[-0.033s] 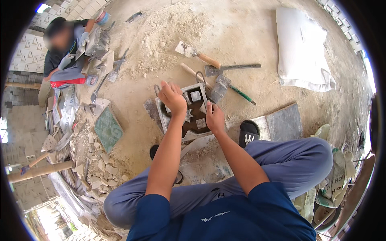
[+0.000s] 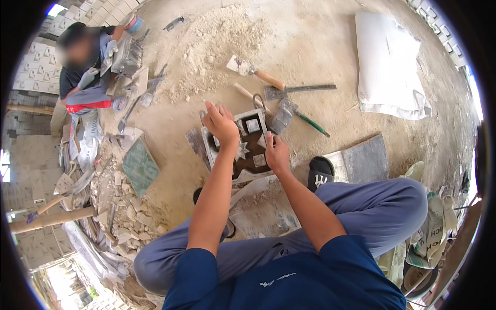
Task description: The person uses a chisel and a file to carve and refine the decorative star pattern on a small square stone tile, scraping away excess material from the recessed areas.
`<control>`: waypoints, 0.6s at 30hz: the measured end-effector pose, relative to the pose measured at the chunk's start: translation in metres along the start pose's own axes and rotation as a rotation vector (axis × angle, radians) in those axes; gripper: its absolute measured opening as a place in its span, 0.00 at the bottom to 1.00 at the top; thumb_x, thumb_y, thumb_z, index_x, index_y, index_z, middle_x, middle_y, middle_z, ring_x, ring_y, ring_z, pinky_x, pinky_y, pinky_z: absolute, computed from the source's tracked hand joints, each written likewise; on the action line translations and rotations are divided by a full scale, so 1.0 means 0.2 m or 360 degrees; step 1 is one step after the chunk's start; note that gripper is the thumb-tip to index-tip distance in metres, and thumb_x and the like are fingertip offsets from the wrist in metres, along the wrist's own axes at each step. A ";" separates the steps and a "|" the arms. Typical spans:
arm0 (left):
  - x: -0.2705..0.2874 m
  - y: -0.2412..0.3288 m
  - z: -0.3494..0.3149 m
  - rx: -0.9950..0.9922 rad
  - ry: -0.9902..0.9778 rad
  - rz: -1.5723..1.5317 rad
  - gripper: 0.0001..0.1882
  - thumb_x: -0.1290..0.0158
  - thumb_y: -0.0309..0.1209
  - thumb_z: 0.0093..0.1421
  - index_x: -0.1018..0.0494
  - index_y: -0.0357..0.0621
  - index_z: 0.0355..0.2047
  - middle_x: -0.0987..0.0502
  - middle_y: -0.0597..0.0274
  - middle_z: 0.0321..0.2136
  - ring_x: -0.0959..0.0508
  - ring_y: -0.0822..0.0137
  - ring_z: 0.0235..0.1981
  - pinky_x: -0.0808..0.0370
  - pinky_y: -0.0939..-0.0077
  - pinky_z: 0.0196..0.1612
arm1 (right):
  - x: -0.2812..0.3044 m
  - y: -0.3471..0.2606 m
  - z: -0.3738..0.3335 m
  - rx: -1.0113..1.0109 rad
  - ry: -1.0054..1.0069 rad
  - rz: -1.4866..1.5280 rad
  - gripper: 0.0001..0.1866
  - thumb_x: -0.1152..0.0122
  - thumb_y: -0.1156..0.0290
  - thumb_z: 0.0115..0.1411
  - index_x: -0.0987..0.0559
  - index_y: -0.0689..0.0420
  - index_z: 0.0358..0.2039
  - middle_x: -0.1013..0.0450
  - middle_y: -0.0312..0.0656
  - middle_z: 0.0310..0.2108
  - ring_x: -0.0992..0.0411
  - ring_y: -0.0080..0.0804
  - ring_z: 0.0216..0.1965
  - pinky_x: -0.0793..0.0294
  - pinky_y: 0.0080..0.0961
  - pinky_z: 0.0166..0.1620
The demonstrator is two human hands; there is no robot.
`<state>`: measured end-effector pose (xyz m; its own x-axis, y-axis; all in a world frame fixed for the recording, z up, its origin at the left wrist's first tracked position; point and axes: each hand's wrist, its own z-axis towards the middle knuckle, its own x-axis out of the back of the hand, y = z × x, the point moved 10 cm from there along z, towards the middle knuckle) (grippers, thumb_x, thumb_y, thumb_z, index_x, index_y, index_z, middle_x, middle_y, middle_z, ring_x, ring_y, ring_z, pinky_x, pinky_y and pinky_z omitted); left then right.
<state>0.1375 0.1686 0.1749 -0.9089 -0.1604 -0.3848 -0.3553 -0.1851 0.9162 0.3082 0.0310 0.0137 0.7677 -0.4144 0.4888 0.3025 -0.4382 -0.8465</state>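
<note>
Head view: the mould [image 2: 243,151] is at the middle of the floor [image 2: 320,46], its far right corner beside a hammer [image 2: 283,117]. The right hand [image 2: 277,155] grasps its right edge; the left hand [image 2: 222,125] curls at its far left corner, whether gripping I cannot tell.

A grey, boxy mould [image 2: 252,140] faces open side up, slightly turned, a pale star [image 2: 242,150] and squares [image 2: 252,125] inside.

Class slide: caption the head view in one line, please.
Seated person's left grip and right grip at opposite sides of a star-patterned mould; wooden-handled trowel on the ground beyond.
</note>
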 end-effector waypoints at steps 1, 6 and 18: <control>0.03 -0.02 0.02 0.0067 0.0194 0.0020 0.33 0.60 0.49 0.73 0.55 0.49 0.13 0.51 0.73 0.11 0.51 0.77 0.14 0.56 0.74 0.19 | -0.01 0.03 -0.01 -0.0064 -0.0003 -0.0066 0.31 0.56 0.44 0.71 0.23 0.64 0.36 0.26 0.62 0.39 0.29 0.64 0.44 0.31 0.52 0.47; -0.03 0.15 -0.11 -0.0024 0.0031 -0.0134 0.31 0.60 0.45 0.73 0.55 0.49 0.15 0.51 0.73 0.12 0.51 0.77 0.14 0.56 0.74 0.19 | 0.01 0.04 -0.05 -0.0069 0.0001 -0.0025 0.31 0.56 0.44 0.70 0.21 0.64 0.39 0.26 0.63 0.40 0.29 0.65 0.45 0.30 0.51 0.48; 0.06 0.07 -0.03 -0.0173 0.0033 0.0208 0.32 0.64 0.48 0.74 0.54 0.50 0.12 0.51 0.72 0.09 0.51 0.75 0.11 0.54 0.75 0.16 | -0.02 0.02 -0.02 -0.0048 -0.0021 -0.0032 0.33 0.58 0.43 0.71 0.22 0.65 0.38 0.26 0.64 0.40 0.29 0.65 0.45 0.32 0.53 0.48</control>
<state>0.1219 0.1591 0.1819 -0.9408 -0.2098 -0.2661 -0.2073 -0.2649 0.9417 0.3038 0.0291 0.0095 0.7690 -0.3949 0.5027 0.3008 -0.4703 -0.8296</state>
